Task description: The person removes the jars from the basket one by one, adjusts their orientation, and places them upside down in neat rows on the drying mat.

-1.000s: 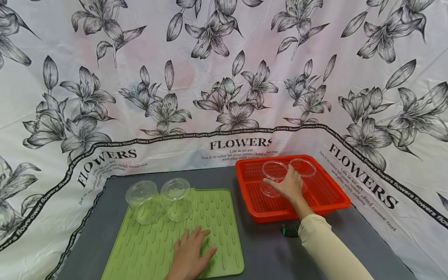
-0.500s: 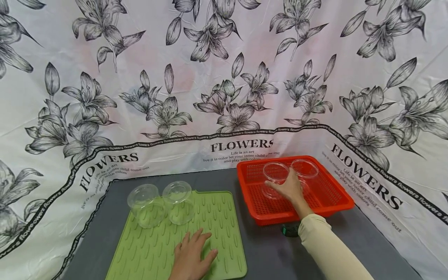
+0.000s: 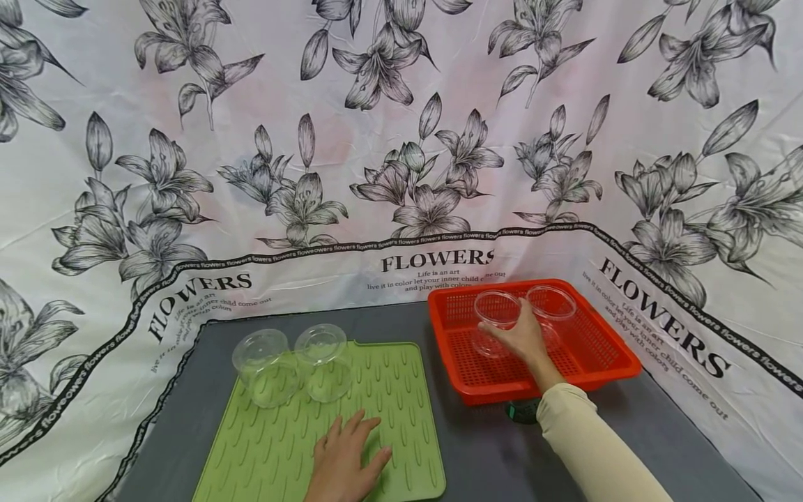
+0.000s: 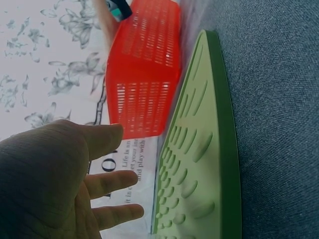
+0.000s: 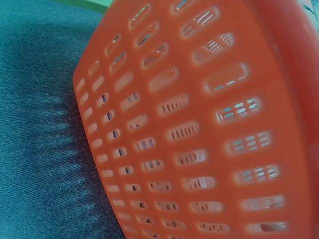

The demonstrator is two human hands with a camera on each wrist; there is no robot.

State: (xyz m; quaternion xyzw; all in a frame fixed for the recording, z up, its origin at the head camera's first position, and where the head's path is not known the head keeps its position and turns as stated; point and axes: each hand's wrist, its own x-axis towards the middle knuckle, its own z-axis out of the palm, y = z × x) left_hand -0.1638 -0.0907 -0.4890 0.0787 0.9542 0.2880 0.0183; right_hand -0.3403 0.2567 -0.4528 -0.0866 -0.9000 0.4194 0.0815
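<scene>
In the head view, two clear round plastic tubs stand in the red basket (image 3: 461,380), rims up: a left tub (image 3: 497,307) and a right tub (image 3: 552,304). My right hand (image 3: 523,338) reaches over the basket's near side and grips the left tub, thumb across its front and fingers between the two. The right wrist view shows only the basket's slotted wall. Over the green ridged mat (image 3: 395,446), my left hand (image 3: 341,457) holds nothing, its fingers spread. Two more clear tubs, one at the left (image 3: 266,380) and one beside it (image 3: 325,373), stand bottom-up on the mat's far part.
The grey table (image 3: 483,453) carries the mat at left and the basket at right. A black-and-green wrist device (image 3: 522,411) shows below the basket's near rim, by the right sleeve. White flower-printed cloth (image 3: 351,279) hangs behind and along both sides.
The view has shifted slightly. Both hands and all the tubs keep nearly the same places, the right hand staying at the left tub in the basket.
</scene>
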